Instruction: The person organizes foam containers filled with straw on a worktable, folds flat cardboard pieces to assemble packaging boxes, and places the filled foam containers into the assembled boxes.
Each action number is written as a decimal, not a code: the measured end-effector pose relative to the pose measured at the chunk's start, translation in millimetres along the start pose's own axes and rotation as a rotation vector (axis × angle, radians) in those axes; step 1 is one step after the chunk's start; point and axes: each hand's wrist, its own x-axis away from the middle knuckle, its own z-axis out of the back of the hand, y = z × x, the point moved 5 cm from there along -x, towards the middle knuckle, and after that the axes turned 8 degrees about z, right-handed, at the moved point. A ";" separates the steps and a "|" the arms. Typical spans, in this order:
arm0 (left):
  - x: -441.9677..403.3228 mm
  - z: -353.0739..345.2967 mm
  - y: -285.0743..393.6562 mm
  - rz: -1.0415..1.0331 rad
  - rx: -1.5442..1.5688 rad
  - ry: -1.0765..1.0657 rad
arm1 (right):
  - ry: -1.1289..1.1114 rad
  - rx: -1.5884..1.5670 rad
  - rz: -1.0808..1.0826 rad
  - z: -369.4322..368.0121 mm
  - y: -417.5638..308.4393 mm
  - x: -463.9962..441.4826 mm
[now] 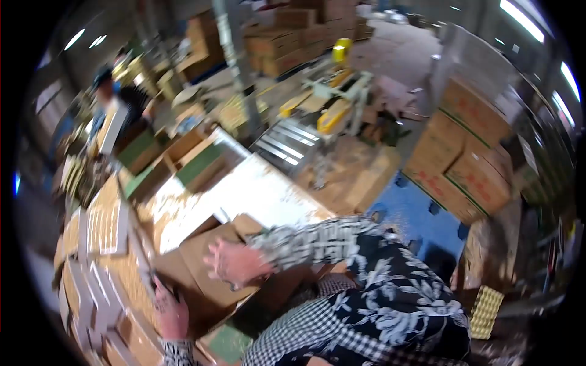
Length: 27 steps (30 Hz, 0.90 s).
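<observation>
A brown cardboard box (186, 268) with raised flaps lies on the work table in front of me. My right hand (237, 263), fingers spread, rests on or just above a flap of this box. At the box's left edge is my left hand (171, 311), pointing up along the cardboard; a small dark object (176, 291) shows by its fingers, too blurred to name. Just left of that hand, white-edged pieces (97, 293) lie in several rows.
Open green and brown boxes (198, 161) stand at the table's far side, beside a white sawdust-strewn surface (262, 192). A co-worker (122, 110) is at the far left. Closed cartons (461, 158) are stacked on a blue pallet (415, 213) at right. Behind are metal rollers (287, 143).
</observation>
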 end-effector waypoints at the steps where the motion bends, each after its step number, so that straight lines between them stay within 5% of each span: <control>1: -6.9 13.3 21.8 0.040 -0.170 -0.363 | -0.037 -0.003 0.034 -23.5 7.4 -1.4; 2: -8.7 2.5 28.1 -0.030 -0.437 -0.426 | -0.074 -0.007 0.067 -46.7 13.6 -3.1; 3: -5.0 -4.2 34.6 -0.365 -0.257 -0.531 | -0.213 -0.114 0.001 -30.6 14.2 -2.6; 6: -10.6 -16.6 37.8 -0.377 -0.334 -0.562 | -0.154 -0.185 -0.141 -40.7 9.0 -12.3; 7: -14.2 -4.1 45.5 -0.394 -0.279 -0.584 | -0.261 -0.092 0.068 -87.0 9.9 -29.1; 9: -28.0 48.0 52.7 -0.268 0.197 -0.486 | -0.235 -0.209 0.127 -92.7 17.8 -18.2; 10: -34.9 69.3 47.5 -0.199 0.427 -0.431 | 0.020 -0.607 0.283 -43.0 27.8 9.4; 11: -26.7 64.8 -6.2 0.117 0.586 -0.392 | 0.192 -0.786 0.257 -16.2 37.8 31.7; 13: 9.2 26.0 -93.1 0.671 0.623 -1.328 | 0.432 -0.887 0.077 11.6 57.3 69.0; 14: 17.0 19.1 -75.9 0.605 0.947 -0.724 | 0.482 -0.822 -0.101 10.1 64.0 79.9; 15: 21.1 -8.1 -53.5 0.616 1.090 -0.855 | 0.528 -0.754 -0.277 6.4 69.7 86.3; 16: 17.1 -8.5 -16.7 0.636 1.183 -0.803 | 0.569 -0.774 -0.215 -19.9 59.2 71.1; 17: 26.5 -61.2 -23.0 0.290 0.927 -0.476 | 0.624 -0.794 -0.152 -44.9 46.9 53.9; 18: 27.8 -65.7 -19.1 0.264 0.775 -0.560 | 0.441 -0.796 -0.190 -46.9 44.8 47.7; 19: 28.2 -69.0 -6.3 0.243 0.634 -0.630 | 0.548 -0.617 -0.300 -35.4 52.7 54.5; 21: 20.8 -10.9 4.0 0.278 0.491 -0.134 | 0.740 -0.257 -0.521 -19.5 61.2 78.6; 22: 21.4 -10.2 6.5 0.365 0.392 -0.199 | 0.571 -0.169 -0.702 -57.6 63.6 81.5; 23: 46.6 -63.7 -14.6 0.478 0.876 -0.329 | 0.240 -0.394 -0.786 -125.1 56.9 68.0; 25: 49.4 -82.4 -10.3 0.703 1.061 -0.447 | 0.177 -0.753 -0.835 -125.9 53.3 62.8; 27: 39.2 -91.1 -2.1 0.663 1.260 -0.304 | 0.579 -1.270 -0.654 -125.4 56.8 54.4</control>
